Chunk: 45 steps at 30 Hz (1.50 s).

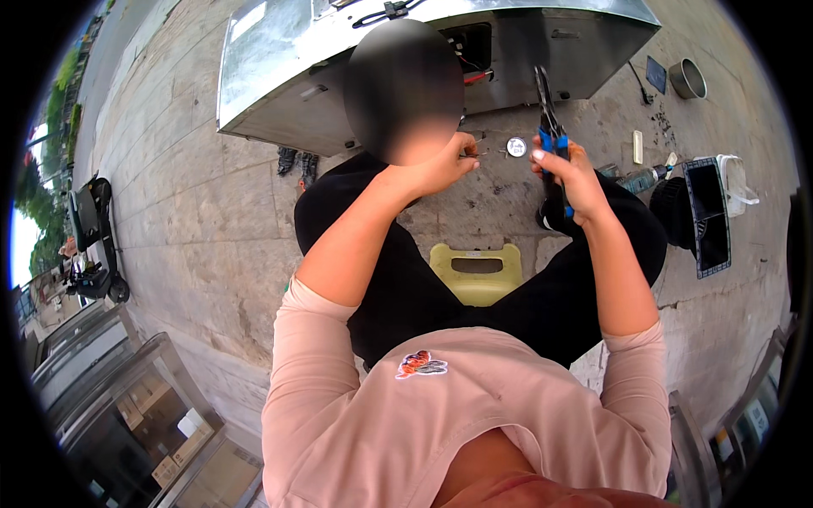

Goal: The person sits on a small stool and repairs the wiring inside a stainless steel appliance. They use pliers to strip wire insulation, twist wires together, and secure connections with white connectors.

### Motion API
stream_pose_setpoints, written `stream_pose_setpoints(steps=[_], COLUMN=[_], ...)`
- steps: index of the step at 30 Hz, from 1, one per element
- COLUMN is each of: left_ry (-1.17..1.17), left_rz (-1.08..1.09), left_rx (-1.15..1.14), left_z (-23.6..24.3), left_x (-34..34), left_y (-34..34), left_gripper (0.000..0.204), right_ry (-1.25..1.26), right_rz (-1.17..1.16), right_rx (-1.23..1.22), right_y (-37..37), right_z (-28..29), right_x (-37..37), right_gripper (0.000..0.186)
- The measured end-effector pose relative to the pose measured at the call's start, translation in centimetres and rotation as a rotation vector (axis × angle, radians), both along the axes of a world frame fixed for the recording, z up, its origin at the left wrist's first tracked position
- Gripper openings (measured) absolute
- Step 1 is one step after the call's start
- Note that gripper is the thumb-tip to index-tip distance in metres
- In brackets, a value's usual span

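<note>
In my right hand (576, 178) is a pair of blue-handled pliers (549, 118), their dark metal jaws pointing away from me toward the metal cabinet (584, 55). My left hand (445, 169) is closed in a pinch near the cabinet's front; a small, thin dark thing shows at its fingertips, too small to name. Between my hands, a round white-topped tin or lid (517, 147) lies on the ground. An opening (471, 46) in the cabinet's front shows a dark inside and a red piece at its lower edge. A round blurred patch hides part of the cabinet and part of my left hand.
A pale yellow-green plastic stool (478, 292) is between my legs. To the right are a metal pot (688, 79), a plastic bottle (639, 179), a black divided tray (707, 216), a white bag (737, 182) and dark scraps. A scooter (95, 241) stands far left on the paving.
</note>
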<state>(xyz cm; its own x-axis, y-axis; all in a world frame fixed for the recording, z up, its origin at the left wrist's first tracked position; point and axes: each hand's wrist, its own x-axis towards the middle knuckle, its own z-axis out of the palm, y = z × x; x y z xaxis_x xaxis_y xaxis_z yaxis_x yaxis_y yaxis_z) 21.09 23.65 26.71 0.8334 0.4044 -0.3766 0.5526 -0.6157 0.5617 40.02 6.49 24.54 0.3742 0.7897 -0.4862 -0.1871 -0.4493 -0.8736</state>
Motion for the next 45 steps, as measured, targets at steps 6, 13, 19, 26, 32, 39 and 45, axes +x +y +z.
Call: stream_pose_setpoints(steps=[6, 13, 19, 26, 32, 39, 45], left_ry=[-0.085, -0.447, -0.555, -0.498, -0.444, -0.31, -0.115], left_rz=[-0.13, -0.169, -0.053, 0.199, 0.156, -0.073, -0.121], left_rx=[-0.028, -0.127, -0.373, -0.661, -0.126, 0.823, 0.924], left_z=[-1.0, -1.5, -1.2, -1.6, -2.8, -8.3, -11.3], left_x=[0.1, 0.3, 1.2, 1.5, 3.2, 11.3, 13.5], left_y=[0.4, 0.7, 0.5, 0.3, 1.1, 3.6, 4.1], left_gripper=[0.02, 0.014, 0.014, 0.021, 0.027, 0.01, 0.009], right_ry=[0.345, 0.691, 0.78, 0.627, 0.607, 0.629, 0.609], right_rz=[-0.05, -0.076, -0.042, -0.097, -0.359, -0.409, -0.373], right_rx=[0.008, 0.129, 0.206, 0.186, 0.008, -0.023, -0.007], right_y=[4.3, 5.3, 5.0, 3.2, 2.5, 2.7, 2.2], right_z=[0.4, -3.1, -3.1, -3.1, -4.9, -4.4, -4.1], right_x=[0.3, -1.5, -0.5, -1.0, 0.2, 0.3, 0.6], right_gripper=[0.036, 0.033, 0.033, 0.028, 0.012, 0.014, 0.014])
